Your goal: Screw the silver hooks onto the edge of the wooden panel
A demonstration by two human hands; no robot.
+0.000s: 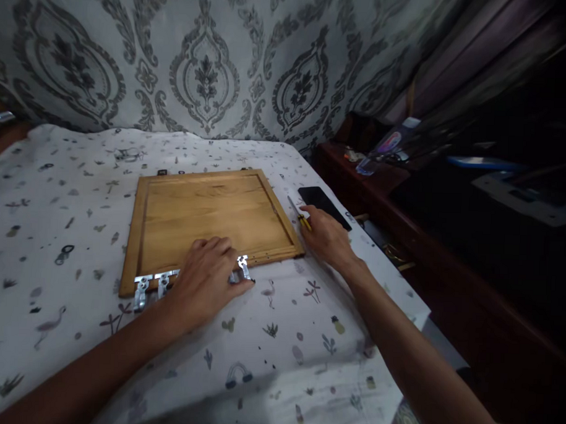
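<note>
A wooden panel [204, 212] with a raised border lies flat on a white patterned cloth. Metal hinges [163, 283] line its near edge. Over that edge rests my left hand [206, 274], fingers bent on the wood and thumb beside the rightmost hinge [244, 267]; part of the metal is hidden beneath it. To the right of the panel, my right hand [326, 235] is closed around the yellow handle of a screwdriver [305, 222], whose shaft points up and left. A black phone [324, 207] lies just beyond that hand.
The patterned cloth [278, 342] covers the surface up to a grey damask wall [204, 67]. At the right, a dark red wooden ledge [380, 206] holds a clear bottle [388, 146] and a blue-handled item [482, 163]. Thin wire-like glasses [128, 154] lie at the back left.
</note>
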